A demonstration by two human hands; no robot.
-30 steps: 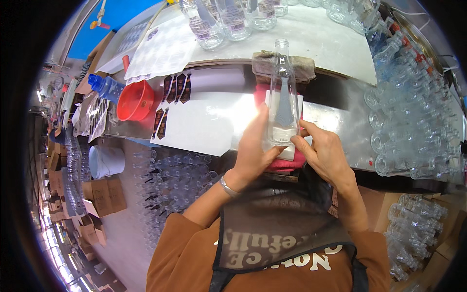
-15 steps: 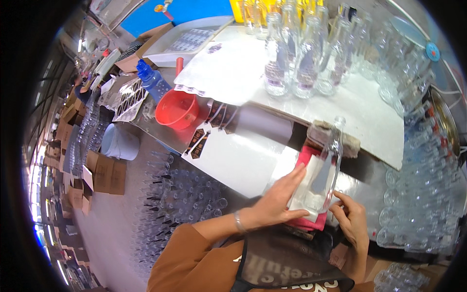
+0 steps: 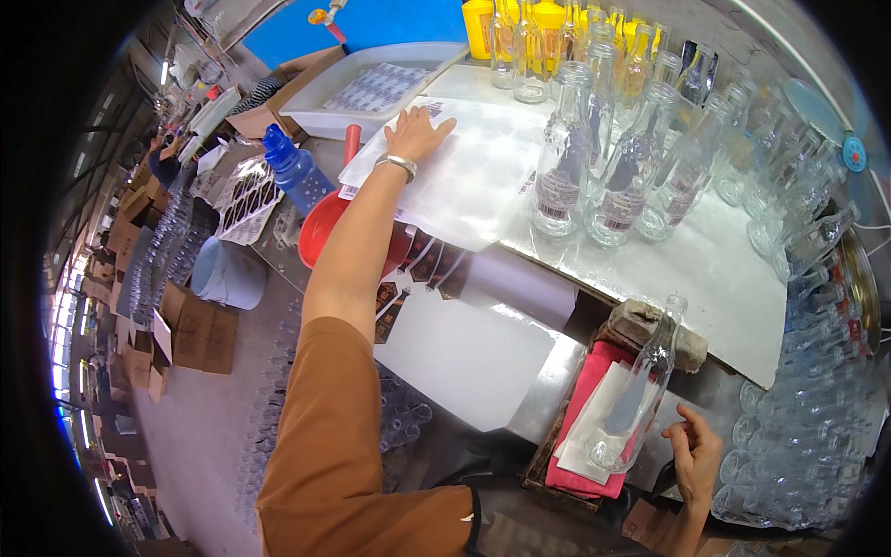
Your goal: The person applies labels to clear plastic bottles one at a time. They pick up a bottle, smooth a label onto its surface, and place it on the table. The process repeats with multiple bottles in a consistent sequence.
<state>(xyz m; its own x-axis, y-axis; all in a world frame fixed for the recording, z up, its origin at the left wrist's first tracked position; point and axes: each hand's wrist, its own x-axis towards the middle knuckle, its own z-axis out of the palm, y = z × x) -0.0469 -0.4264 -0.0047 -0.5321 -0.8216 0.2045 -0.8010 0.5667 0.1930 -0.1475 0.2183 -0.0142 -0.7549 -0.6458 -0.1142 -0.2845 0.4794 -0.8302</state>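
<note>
My left hand [image 3: 418,137] is stretched far out over a stack of white label sheets [image 3: 483,176], fingers spread near its far left edge. I cannot tell whether it presses on the top sheet. A clear glass bottle [image 3: 640,399] lies tilted, its neck on a worn padded block [image 3: 691,348] and its body over a folded white cloth [image 3: 577,450] and a pink cloth [image 3: 587,381]. My right hand [image 3: 696,455] hovers just right of the bottle, apart from it, its fingers loosely bent and nothing seen in them.
Glass bottles with labels [image 3: 559,190] stand on the white board to the right. Many bottles lie stacked [image 3: 789,464] at the far right. Left are a red dipper [image 3: 320,227], a blue water bottle [image 3: 297,167], a white tray [image 3: 316,123] and a bucket [image 3: 232,274].
My left hand has left the glass bottle and reached forward and left to the label sheets. The bottle stays on the cloths. My right hand remains close beside it.
</note>
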